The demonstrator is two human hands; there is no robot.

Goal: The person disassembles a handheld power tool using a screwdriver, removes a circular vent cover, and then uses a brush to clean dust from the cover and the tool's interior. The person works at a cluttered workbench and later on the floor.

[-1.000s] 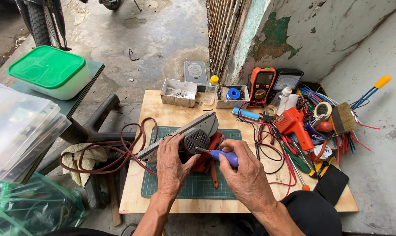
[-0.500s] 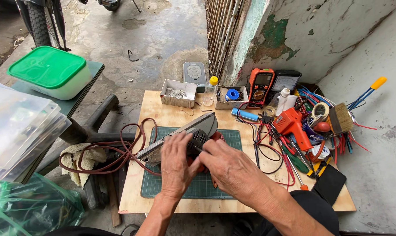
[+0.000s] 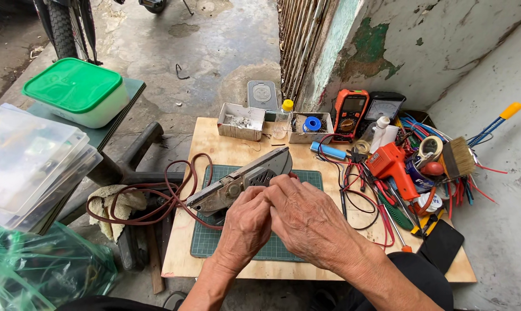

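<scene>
Grey metal clothes iron (image 3: 243,178), opened and tipped on its side, lying across a green cutting mat (image 3: 229,245) on a low plywood board (image 3: 214,147). Both hands pressed together over the rear end of the iron: left hand (image 3: 246,224) curled around the body from below, gripping it; right hand (image 3: 306,222) folded over the left and over the iron's back end, fingers bent down and hidden, so whether a tool sits inside cannot be told. Pointed nose of the iron jutting up and away from the hands, toward the far edge of the board. Best handled, judging by the pose, with the left hand bracing the body firmly against the mat while the right works in small, controlled moves, keeping the dark red power cord (image 3: 157,198) out from under the wrists. Cord looping off the left side of the board. Further right, an orange soldering gun (image 3: 390,164), an orange multimeter (image 3: 350,109), a brush (image 3: 459,155) and tangled wires. Far left, a green-lidded box (image 3: 79,89).
</scene>
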